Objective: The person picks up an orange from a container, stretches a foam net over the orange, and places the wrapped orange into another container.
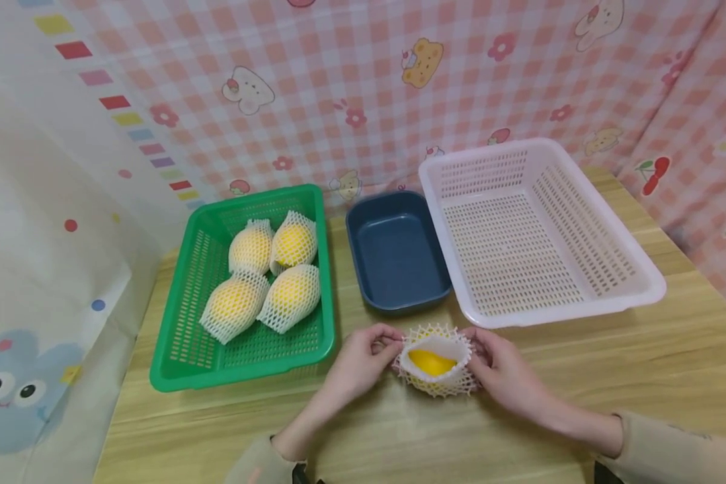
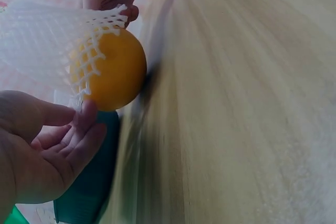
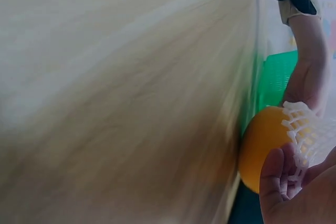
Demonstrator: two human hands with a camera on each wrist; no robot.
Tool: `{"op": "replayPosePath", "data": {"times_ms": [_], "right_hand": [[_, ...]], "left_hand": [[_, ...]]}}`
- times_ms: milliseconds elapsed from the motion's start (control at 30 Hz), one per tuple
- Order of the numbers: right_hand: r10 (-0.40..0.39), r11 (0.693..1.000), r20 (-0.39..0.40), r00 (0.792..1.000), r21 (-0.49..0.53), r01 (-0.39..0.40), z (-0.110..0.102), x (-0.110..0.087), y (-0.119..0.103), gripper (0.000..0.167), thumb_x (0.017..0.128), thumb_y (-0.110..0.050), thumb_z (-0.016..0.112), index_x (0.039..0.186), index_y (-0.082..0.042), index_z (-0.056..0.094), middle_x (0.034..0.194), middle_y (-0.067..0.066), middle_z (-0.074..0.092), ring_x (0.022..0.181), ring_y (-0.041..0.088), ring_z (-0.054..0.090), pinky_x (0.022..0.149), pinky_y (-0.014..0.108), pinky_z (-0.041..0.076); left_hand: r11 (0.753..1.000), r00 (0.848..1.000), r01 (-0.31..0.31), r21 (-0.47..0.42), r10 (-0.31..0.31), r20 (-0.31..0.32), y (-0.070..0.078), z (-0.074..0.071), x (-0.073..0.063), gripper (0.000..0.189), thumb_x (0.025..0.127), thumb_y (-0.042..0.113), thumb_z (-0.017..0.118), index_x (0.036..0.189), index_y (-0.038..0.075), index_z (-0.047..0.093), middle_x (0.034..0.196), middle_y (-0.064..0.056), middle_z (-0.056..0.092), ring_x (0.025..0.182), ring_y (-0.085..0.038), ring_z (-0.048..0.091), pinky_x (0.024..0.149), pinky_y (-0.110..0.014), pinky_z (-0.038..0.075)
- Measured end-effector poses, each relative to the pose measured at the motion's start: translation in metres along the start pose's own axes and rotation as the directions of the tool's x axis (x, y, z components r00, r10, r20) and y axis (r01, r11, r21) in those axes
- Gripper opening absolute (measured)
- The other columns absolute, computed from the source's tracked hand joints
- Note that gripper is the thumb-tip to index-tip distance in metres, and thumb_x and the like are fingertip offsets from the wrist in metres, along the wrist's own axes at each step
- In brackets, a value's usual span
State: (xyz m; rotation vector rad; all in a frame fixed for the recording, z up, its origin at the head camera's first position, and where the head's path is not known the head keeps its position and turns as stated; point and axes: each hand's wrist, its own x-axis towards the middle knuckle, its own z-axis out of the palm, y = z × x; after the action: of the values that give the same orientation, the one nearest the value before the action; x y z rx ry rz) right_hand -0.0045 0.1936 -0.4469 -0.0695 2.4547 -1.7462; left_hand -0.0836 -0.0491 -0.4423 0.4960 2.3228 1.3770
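In the head view a smooth yellow mango (image 1: 432, 363) sits inside a white foam net sleeve (image 1: 441, 388) near the table's front. My left hand (image 1: 359, 363) pinches the net's left edge between thumb and fingers. At the opposite side my right hand (image 1: 507, 373) pinches the right edge, and the net's mouth is spread wide between them. From the left wrist, the mango's bare rounded end (image 2: 121, 72) sticks out below the net (image 2: 42, 40). The right wrist view shows the bare mango (image 3: 257, 145) beside the net's fringe (image 3: 304, 129) held in the fingers.
A green basket (image 1: 172, 376) on the left holds several yellow fruits in foam nets (image 1: 234, 306). Behind the hands stands a dark blue tray (image 1: 399, 262). A white-pink perforated basket (image 1: 520, 249) stands to the right, its front corner close to my right hand. Patterned cloth hangs behind the wooden table (image 1: 641, 370).
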Motion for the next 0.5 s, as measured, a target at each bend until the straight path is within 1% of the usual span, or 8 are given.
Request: {"op": "replayPosePath", "data": {"times_ms": [133, 200, 267, 333, 400, 433, 500], "right_hand": [[0.016, 1.0, -0.034, 0.999, -0.016, -0.017, -0.0026, -0.0013, 0.0054, 0.036, 0.101, 0.005, 0.057, 0.134, 0.018, 0.054, 0.106, 0.026, 0.075, 0.068, 0.0, 0.059, 0.057, 0.024, 0.058], [0.026, 0.999, -0.044, 0.999, -0.043, -0.028, -0.0036, -0.002, 0.0074, 0.037, 0.1, 0.005, 0.058, 0.134, 0.018, 0.055, 0.104, 0.024, 0.075, 0.066, 0.0, 0.059, 0.057, 0.024, 0.057], [0.032, 0.998, -0.033, 0.999, -0.051, -0.033, -0.0042, -0.0021, 0.009, 0.038, 0.097, 0.008, 0.058, 0.134, 0.017, 0.055, 0.105, 0.023, 0.075, 0.065, 0.001, 0.059, 0.057, 0.024, 0.057], [0.041, 0.998, -0.017, 0.999, -0.044, -0.041, -0.0046, -0.0017, 0.01, 0.038, 0.096, 0.009, 0.058, 0.132, 0.016, 0.055, 0.106, 0.024, 0.075, 0.065, 0.002, 0.06, 0.058, 0.025, 0.058], [0.044, 0.998, -0.01, 0.999, -0.055, -0.044, -0.0052, -0.0011, 0.0106, 0.038, 0.092, 0.01, 0.059, 0.13, 0.014, 0.057, 0.107, 0.023, 0.075, 0.067, 0.004, 0.061, 0.06, 0.024, 0.058], [0.039, 0.997, -0.015, 0.999, -0.072, -0.04, -0.0055, -0.0009, 0.0107, 0.038, 0.091, 0.01, 0.06, 0.129, 0.013, 0.058, 0.108, 0.023, 0.076, 0.071, 0.004, 0.063, 0.064, 0.024, 0.059], [0.02, 0.991, -0.035, 0.999, -0.132, -0.024, -0.0059, -0.0008, 0.0109, 0.037, 0.09, 0.007, 0.065, 0.126, 0.01, 0.062, 0.11, 0.019, 0.077, 0.081, 0.007, 0.067, 0.072, 0.022, 0.06]], "left_hand": [[0.997, 1.0, -0.003, 0.076, 0.004, -0.009, 0.003, 0.0024, 0.0026, 0.015, 0.1, 0.01, 0.067, 0.11, 0.002, 0.075, 0.098, -0.015, 0.078, 0.071, -0.004, 0.06, 0.063, -0.016, 0.05], [0.994, 1.0, -0.006, 0.112, 0.008, -0.022, 0.0045, 0.0037, 0.0039, 0.014, 0.1, 0.012, 0.068, 0.109, 0.004, 0.075, 0.097, -0.013, 0.078, 0.072, -0.005, 0.059, 0.064, -0.016, 0.05], [0.989, 0.999, -0.022, 0.144, 0.028, -0.036, 0.0047, 0.0054, 0.0043, 0.014, 0.099, 0.011, 0.069, 0.11, 0.005, 0.075, 0.098, -0.011, 0.078, 0.074, -0.007, 0.061, 0.067, -0.016, 0.051], [0.986, 0.996, -0.055, 0.16, 0.065, -0.058, 0.0052, 0.0065, 0.0035, 0.016, 0.098, 0.009, 0.071, 0.114, 0.006, 0.073, 0.104, -0.01, 0.076, 0.082, -0.011, 0.066, 0.071, -0.016, 0.053], [0.982, 0.99, -0.113, 0.154, 0.125, -0.072, 0.0055, 0.0069, 0.0023, 0.021, 0.095, 0.004, 0.073, 0.116, 0.004, 0.072, 0.109, -0.012, 0.074, 0.089, -0.017, 0.071, 0.075, -0.017, 0.056], [0.976, 0.984, -0.148, 0.157, 0.161, -0.071, 0.0057, 0.0068, 0.0016, 0.023, 0.094, 0.003, 0.074, 0.117, 0.004, 0.072, 0.111, -0.012, 0.074, 0.092, -0.02, 0.073, 0.076, -0.017, 0.058], [0.957, 0.97, -0.227, 0.182, 0.239, -0.047, 0.0053, 0.0056, 0.0006, 0.025, 0.093, 0.0, 0.074, 0.118, 0.004, 0.074, 0.116, -0.013, 0.075, 0.098, -0.024, 0.075, 0.08, -0.019, 0.061]]}}
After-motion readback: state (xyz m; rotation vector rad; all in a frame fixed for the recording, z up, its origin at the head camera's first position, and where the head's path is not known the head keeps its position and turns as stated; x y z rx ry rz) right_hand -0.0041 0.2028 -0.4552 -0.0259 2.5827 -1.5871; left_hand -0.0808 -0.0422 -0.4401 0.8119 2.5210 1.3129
